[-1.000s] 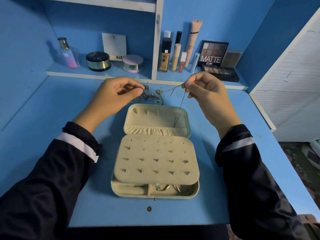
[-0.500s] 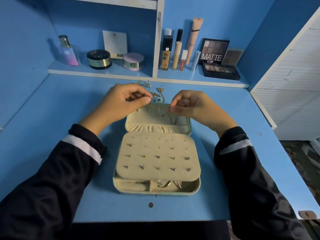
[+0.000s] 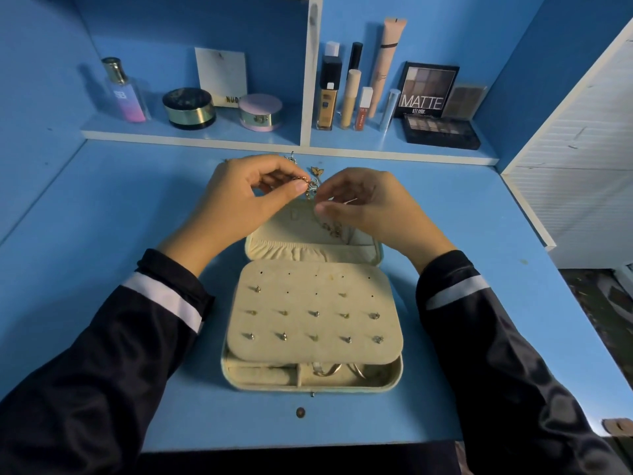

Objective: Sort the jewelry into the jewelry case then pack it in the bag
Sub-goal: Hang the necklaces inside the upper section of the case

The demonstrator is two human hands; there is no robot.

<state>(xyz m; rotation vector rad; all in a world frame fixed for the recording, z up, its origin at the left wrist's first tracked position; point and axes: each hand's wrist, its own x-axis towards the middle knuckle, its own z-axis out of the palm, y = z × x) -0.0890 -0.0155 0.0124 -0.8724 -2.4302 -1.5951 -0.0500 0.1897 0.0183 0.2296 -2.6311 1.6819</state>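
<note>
Both hands meet at twelve o'clock of the open jewelry case (image 3: 239,323): I see the left hand (image 3: 251,200) pinching a fine gold chain (image 3: 306,181) and the right hand (image 3: 371,209) pinching its thin strand. The case is soft, cream and rounded, and lies on the blue worktop (image 3: 102,234). At one o'clock, a palette (image 3: 426,92) reads "MATTE".

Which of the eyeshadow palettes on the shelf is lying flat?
The dark palette at the front of the shelf; the MATTE palette and the small brown one behind it stand upright.
</note>
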